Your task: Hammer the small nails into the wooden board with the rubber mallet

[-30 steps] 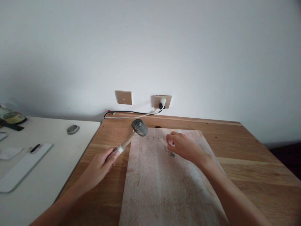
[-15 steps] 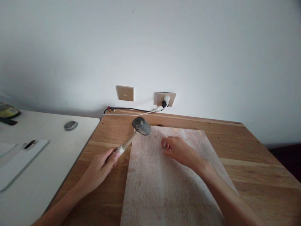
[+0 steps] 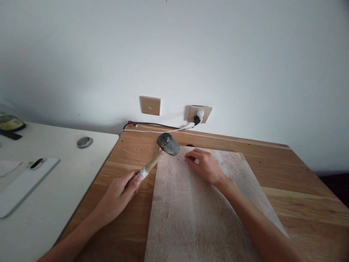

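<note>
My left hand [image 3: 120, 194] is wrapped round the wooden handle of a mallet, whose dark rubber head [image 3: 168, 144] hovers over the far left corner of a pale wooden board [image 3: 201, 214]. My right hand [image 3: 203, 164] rests on the board just right of the mallet head, fingers curled and pinched together at the tips on something too small to make out. The board lies lengthwise on a brown wooden table [image 3: 300, 189].
A white table [image 3: 54, 196] stands on the left with a flat white device [image 3: 25, 182], a grey round cap [image 3: 84, 142] and a yellow-black object [image 3: 11, 125]. Wall sockets [image 3: 199, 113] with black and white cables [image 3: 152, 128] sit behind the table's far edge.
My right hand has slid left and further away across the board, toward the mallet head. The small metal piece seen beside it earlier no longer shows. The mallet stays raised.
</note>
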Demonstrator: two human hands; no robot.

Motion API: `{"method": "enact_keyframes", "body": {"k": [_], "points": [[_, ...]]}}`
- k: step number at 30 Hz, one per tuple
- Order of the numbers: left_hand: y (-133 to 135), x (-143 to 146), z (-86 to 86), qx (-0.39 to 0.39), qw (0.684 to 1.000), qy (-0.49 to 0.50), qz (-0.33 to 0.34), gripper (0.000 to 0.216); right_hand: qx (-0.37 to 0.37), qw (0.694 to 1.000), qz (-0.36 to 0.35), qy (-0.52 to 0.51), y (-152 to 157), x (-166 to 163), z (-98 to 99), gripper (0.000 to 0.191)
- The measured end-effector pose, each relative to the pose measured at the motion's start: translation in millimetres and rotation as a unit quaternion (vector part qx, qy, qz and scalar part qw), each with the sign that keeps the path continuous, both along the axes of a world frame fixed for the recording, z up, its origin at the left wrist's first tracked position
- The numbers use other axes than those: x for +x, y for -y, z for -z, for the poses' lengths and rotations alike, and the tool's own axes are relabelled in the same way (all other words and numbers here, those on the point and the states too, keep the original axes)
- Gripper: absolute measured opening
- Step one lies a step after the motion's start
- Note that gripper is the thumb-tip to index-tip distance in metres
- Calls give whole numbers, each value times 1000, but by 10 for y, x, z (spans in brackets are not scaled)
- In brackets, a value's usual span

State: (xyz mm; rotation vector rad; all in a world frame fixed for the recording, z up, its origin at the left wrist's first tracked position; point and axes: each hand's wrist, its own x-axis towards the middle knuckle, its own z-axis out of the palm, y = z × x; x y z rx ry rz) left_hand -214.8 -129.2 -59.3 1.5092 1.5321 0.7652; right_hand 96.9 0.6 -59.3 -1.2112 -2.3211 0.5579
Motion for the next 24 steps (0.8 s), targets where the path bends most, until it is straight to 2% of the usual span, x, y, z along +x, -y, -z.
{"method": "enact_keyframes", "body": {"k": [8,15,19,24], "points": [[-2,-2,30,2,1000,-12,15,46,4,1000,6,6,7,-40,38,25],[-92,107,-201,28,997,-67,26,46,7,999,38,-5,-5,-41,110,27],[-218,176,-321,67,989,-126,42,44,22,997,77,-18,-16,179,50,31],[-341,232,-280,74,981,-158,87,44,28,993,116,-12,31,667,-118,17]]}}
